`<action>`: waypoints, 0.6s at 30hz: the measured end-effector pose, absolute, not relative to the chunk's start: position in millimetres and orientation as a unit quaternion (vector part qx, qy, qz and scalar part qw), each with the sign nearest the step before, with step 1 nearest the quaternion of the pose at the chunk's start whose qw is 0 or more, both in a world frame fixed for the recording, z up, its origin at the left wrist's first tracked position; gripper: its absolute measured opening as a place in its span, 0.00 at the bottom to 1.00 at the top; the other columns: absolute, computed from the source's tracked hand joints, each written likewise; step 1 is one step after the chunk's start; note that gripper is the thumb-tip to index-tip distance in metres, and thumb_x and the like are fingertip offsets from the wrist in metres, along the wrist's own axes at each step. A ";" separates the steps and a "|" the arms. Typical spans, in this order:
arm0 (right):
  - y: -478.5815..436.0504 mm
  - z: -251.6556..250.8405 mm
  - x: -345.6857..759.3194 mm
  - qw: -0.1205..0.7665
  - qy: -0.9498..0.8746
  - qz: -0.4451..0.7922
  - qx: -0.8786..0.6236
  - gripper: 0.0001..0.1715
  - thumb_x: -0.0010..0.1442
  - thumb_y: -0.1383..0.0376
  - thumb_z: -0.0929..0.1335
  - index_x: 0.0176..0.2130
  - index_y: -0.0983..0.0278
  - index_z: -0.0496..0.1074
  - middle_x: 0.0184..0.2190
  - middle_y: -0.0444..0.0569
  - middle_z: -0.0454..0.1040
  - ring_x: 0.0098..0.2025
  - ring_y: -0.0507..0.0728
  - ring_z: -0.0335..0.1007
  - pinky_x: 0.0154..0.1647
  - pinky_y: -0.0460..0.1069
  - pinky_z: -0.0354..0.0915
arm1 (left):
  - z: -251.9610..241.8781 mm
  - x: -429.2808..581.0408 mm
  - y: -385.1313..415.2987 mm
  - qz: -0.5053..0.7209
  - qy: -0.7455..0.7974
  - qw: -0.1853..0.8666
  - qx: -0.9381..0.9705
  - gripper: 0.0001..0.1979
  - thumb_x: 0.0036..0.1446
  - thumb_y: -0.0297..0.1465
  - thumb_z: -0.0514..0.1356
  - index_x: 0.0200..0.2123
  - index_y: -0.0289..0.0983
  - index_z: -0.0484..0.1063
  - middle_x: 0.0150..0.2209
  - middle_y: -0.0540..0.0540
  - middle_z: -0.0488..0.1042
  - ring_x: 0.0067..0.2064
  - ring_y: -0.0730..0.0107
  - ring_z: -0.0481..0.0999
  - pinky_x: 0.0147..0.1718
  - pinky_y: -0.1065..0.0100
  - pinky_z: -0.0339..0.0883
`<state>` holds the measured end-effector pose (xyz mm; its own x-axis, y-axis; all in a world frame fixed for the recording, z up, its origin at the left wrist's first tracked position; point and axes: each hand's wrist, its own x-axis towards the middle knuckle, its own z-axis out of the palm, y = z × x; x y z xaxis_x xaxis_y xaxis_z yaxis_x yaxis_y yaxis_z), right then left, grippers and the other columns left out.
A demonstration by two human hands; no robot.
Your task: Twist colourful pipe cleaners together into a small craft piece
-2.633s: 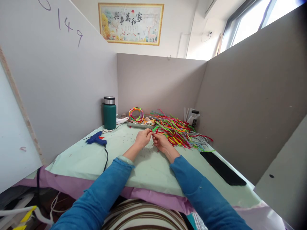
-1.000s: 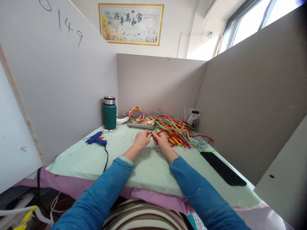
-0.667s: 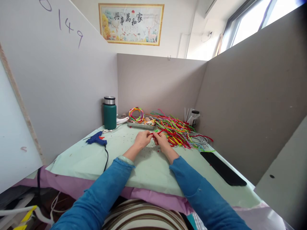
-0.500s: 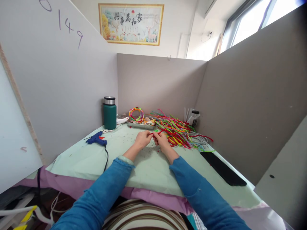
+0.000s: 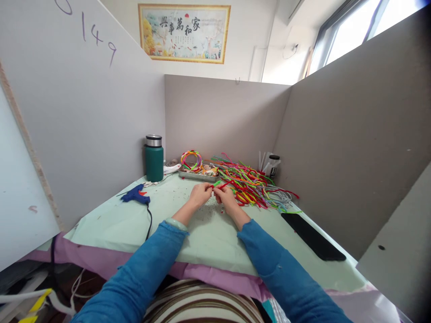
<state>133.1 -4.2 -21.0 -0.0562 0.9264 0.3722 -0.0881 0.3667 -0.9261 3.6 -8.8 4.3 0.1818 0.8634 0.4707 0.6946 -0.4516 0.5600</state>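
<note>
My left hand (image 5: 200, 194) and my right hand (image 5: 225, 197) meet over the middle of the table, fingertips pinched close together. Between them is a red pipe cleaner (image 5: 225, 185), gripped by both hands; most of it is hidden by the fingers. A bit of green pipe cleaner (image 5: 217, 183) shows just above the fingertips; whether it is joined to the red one I cannot tell. Right behind my right hand spreads a tangled pile of coloured pipe cleaners (image 5: 247, 179). Beyond my left hand stands a metal tray (image 5: 198, 176) bearing a multicoloured ring (image 5: 191, 161) and small pieces.
A blue glue gun (image 5: 135, 194) with a black cord lies at the left, near a green bottle (image 5: 154, 163). On the right is a flat black object (image 5: 313, 236). A black-lidded container (image 5: 274, 167) stands behind the pile. Grey partitions (image 5: 222, 116) enclose the table.
My hands stay together in almost the same place, with fingers shifted slightly on the red pipe cleaner. More of the green piece now shows above the fingertips.
</note>
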 end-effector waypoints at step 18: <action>1.2 -26.9 134.7 0.542 -0.622 0.333 -0.457 0.14 0.49 0.57 0.65 0.22 0.64 0.64 0.14 0.41 0.62 0.15 0.48 0.54 0.17 0.44 0.50 | 1.8 2.3 -6.8 0.377 0.516 0.095 0.763 0.15 0.55 0.34 0.52 0.36 0.38 0.78 0.29 0.48 0.78 0.30 0.73 0.71 0.30 0.74 0.57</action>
